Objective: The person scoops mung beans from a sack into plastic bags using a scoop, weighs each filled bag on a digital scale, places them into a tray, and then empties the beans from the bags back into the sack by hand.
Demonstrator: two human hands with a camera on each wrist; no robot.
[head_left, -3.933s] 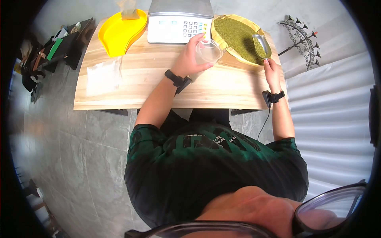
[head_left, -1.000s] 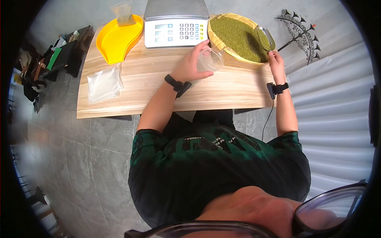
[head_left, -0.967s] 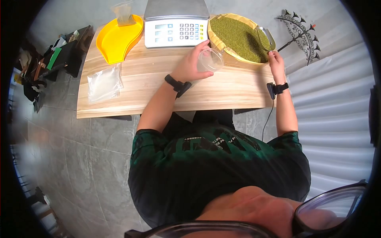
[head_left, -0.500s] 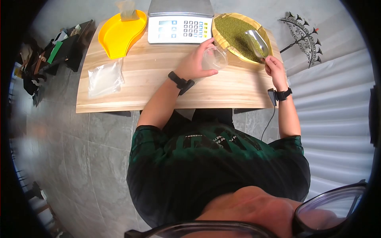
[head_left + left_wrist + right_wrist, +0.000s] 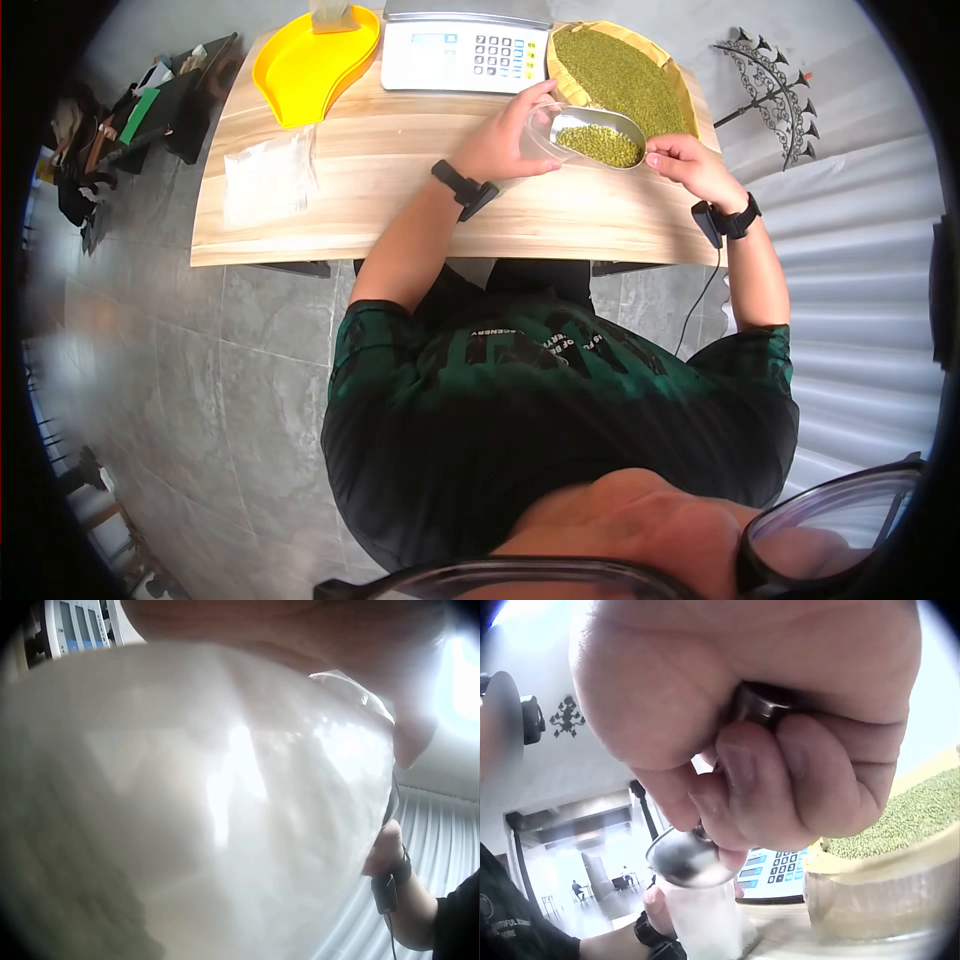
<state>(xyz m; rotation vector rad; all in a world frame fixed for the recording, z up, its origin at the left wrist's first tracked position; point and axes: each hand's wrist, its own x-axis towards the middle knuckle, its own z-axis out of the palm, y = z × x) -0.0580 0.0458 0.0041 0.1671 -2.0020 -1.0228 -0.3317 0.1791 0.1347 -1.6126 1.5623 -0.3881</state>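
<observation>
My left hand (image 5: 500,140) grips a clear plastic cup (image 5: 225,802) around its side, in front of the scale. My right hand (image 5: 700,168) holds a metal scoop (image 5: 697,862) by its handle, fingers curled around it in the right wrist view. Green mung beans (image 5: 598,146) lie in the scoop, whose front end overlaps the cup's mouth in the head view. Just behind is a round tub (image 5: 885,904) of mung beans with a yellowish lining. In the left wrist view the cup's wall fills most of the picture.
A white digital scale (image 5: 465,55) stands at the back of the wooden table (image 5: 390,200). Left of it is a yellow tray (image 5: 308,75) with a small bag (image 5: 332,15) at its far end. A flat clear plastic bag (image 5: 268,185) lies at the front left.
The right hand has brought the scoop with mung beans left from the tub to the cup's mouth. The left hand still holds the cup in about the same place.
</observation>
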